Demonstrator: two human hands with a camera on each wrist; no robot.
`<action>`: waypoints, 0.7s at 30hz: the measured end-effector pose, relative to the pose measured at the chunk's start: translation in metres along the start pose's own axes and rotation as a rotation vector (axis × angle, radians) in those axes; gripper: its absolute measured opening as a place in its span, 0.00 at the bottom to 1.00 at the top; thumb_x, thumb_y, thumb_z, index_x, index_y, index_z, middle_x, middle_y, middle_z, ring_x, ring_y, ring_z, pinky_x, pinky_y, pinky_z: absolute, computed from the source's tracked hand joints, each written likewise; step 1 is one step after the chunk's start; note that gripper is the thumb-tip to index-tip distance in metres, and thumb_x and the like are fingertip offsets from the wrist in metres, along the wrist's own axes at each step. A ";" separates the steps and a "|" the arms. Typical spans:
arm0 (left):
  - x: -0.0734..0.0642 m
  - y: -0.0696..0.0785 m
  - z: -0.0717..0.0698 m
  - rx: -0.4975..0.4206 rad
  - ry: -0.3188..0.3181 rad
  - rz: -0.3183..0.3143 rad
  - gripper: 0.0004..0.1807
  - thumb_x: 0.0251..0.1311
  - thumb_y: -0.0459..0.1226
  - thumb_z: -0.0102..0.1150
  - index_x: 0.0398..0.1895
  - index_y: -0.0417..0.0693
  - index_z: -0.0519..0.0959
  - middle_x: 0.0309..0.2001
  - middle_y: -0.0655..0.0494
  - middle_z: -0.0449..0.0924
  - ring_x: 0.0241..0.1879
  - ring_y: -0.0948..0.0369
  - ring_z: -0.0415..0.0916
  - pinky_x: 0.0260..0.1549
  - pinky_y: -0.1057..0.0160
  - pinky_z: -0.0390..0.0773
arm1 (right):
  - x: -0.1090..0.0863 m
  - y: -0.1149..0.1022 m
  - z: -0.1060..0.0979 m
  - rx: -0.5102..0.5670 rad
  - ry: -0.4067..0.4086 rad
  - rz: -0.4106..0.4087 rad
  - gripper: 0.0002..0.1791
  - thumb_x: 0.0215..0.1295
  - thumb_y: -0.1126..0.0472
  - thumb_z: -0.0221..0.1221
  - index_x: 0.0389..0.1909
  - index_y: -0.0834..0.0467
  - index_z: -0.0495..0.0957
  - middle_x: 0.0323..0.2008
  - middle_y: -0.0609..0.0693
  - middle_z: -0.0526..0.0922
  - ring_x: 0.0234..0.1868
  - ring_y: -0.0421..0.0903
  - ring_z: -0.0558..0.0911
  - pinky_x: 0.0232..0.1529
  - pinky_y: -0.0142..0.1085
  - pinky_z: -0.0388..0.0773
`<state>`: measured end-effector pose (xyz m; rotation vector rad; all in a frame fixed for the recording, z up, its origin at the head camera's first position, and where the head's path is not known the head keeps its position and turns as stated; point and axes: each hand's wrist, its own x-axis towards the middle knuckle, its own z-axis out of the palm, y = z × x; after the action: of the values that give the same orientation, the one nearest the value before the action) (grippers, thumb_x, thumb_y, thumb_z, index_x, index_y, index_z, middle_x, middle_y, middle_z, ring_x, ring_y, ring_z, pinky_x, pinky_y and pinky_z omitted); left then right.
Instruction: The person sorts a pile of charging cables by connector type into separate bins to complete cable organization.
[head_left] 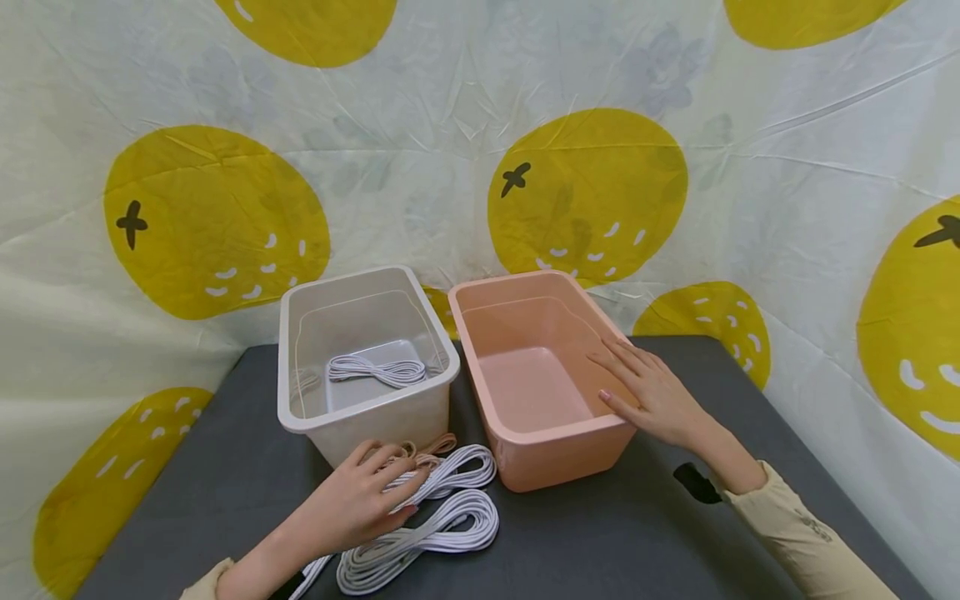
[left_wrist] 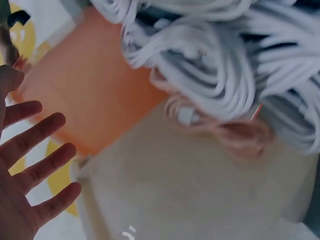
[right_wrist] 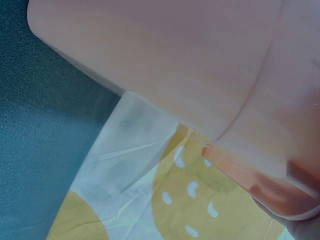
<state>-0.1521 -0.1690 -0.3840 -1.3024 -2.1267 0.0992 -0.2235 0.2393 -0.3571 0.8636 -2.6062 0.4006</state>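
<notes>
My left hand (head_left: 356, 500) hovers over several looped white cables in front of the beige bin, its fingers spread and holding nothing. One white cable bundle (head_left: 420, 537) lies nearest the front, another (head_left: 472, 473) just behind it. A thin peach-coloured cable (left_wrist: 245, 135) with a small white plug is beside them, against the beige bin (head_left: 375, 410). Inside that bin lies one tied white cable bundle (head_left: 378, 369). My right hand (head_left: 660, 400) rests on the right rim of the pink bin (head_left: 562, 454), fingers reaching over its inner side. Only a bit of that hand shows in the right wrist view.
Both bins stand side by side on a dark grey table (head_left: 600, 542), the pink one on the right. Behind them hangs a pale cloth (head_left: 420, 192) printed with yellow fruit. A small black shape (head_left: 697, 483) shows beside the right wrist.
</notes>
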 end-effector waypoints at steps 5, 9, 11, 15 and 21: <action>-0.004 0.009 0.015 0.026 -0.014 0.036 0.20 0.55 0.53 0.49 0.46 0.54 0.75 0.42 0.58 0.77 0.45 0.55 0.72 0.43 0.53 0.69 | 0.000 0.000 0.001 0.001 0.014 -0.017 0.31 0.57 0.52 0.54 0.63 0.50 0.60 0.65 0.59 0.58 0.65 0.59 0.57 0.58 0.57 0.53; -0.009 0.015 0.024 0.049 -0.070 0.060 0.22 0.51 0.56 0.51 0.46 0.56 0.75 0.40 0.60 0.76 0.47 0.55 0.72 0.44 0.52 0.70 | 0.001 0.001 0.001 0.002 0.012 -0.020 0.32 0.57 0.52 0.55 0.64 0.48 0.60 0.65 0.59 0.58 0.66 0.59 0.56 0.58 0.57 0.53; -0.011 0.018 0.028 0.049 -0.097 0.067 0.23 0.53 0.58 0.49 0.46 0.57 0.74 0.40 0.61 0.76 0.48 0.55 0.71 0.44 0.51 0.71 | 0.000 0.001 0.001 0.001 0.007 -0.017 0.32 0.57 0.52 0.55 0.64 0.47 0.59 0.66 0.59 0.57 0.66 0.59 0.56 0.58 0.57 0.52; -0.013 0.025 0.034 0.028 -0.103 0.082 0.22 0.54 0.58 0.47 0.45 0.57 0.75 0.40 0.61 0.75 0.47 0.57 0.71 0.45 0.49 0.70 | 0.000 0.001 0.001 -0.002 0.002 -0.011 0.31 0.58 0.51 0.54 0.64 0.46 0.59 0.66 0.59 0.57 0.66 0.59 0.55 0.59 0.57 0.52; -0.016 0.030 0.042 0.022 -0.129 0.094 0.25 0.49 0.59 0.52 0.46 0.57 0.75 0.39 0.60 0.74 0.44 0.57 0.71 0.43 0.50 0.71 | 0.000 0.001 0.001 -0.008 0.002 -0.016 0.31 0.58 0.52 0.54 0.64 0.47 0.60 0.66 0.59 0.56 0.66 0.60 0.55 0.58 0.57 0.52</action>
<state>-0.1469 -0.1558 -0.4365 -1.4172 -2.1644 0.2520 -0.2239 0.2400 -0.3581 0.8796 -2.5956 0.3866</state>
